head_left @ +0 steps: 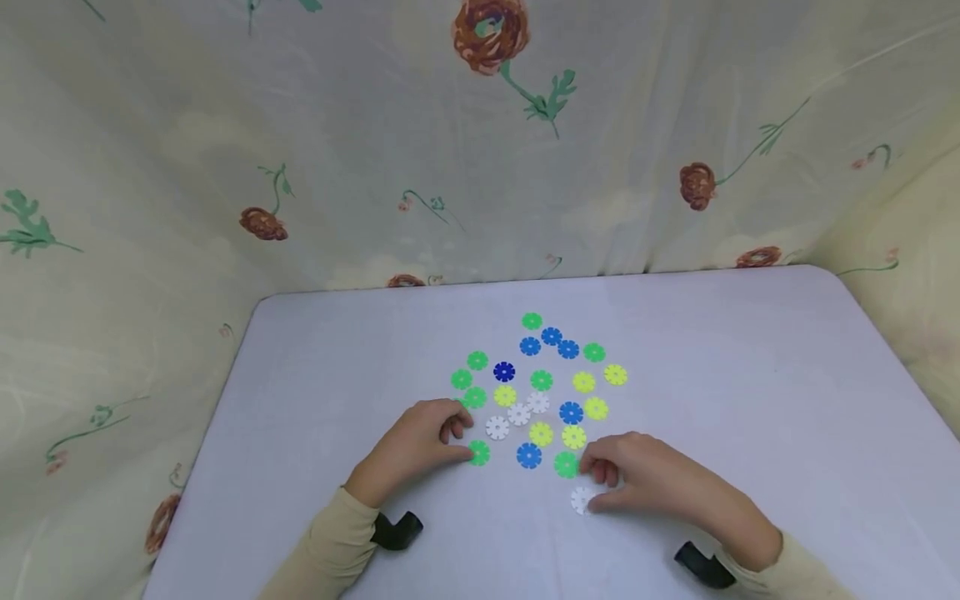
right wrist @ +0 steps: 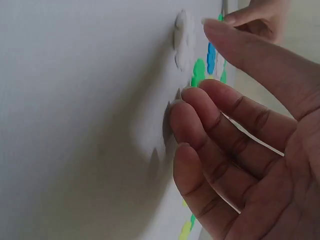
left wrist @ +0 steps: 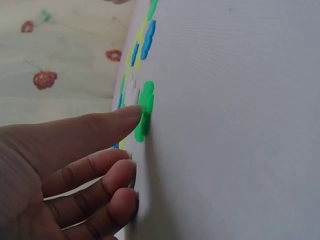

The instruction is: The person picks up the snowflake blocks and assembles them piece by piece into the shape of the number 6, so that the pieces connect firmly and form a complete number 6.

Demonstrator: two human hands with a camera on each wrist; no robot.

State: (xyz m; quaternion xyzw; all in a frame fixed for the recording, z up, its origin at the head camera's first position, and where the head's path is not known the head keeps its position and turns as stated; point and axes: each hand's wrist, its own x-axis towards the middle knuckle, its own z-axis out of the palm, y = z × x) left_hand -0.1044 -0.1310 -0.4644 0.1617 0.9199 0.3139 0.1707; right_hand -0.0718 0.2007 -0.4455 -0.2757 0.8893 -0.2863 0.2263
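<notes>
Sleeves (head_left: pixel 318 546) cut off by head view's bottom edge. Left hand (head_left: pixel 412 442): fingers loosely bent, not gripping, thumb tip against green disc (head_left: pixel 479 452) on table (head_left: pixel 315 375). Right hand (head_left: pixel 648 473): fingers half open, nothing held, thumb hides edge of white disc (head_left: pixel 580 500), also on table; can't tell if touching.

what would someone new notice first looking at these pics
First, the scatter of bright notched discs, green, yellow, blue and white, on the pale table. Next come the left hand at the scatter's left side, its thumb at a green disc, and the right hand at its near right, by a white disc. Then the big brown flower on the cloth backdrop, top of the head view.
</notes>
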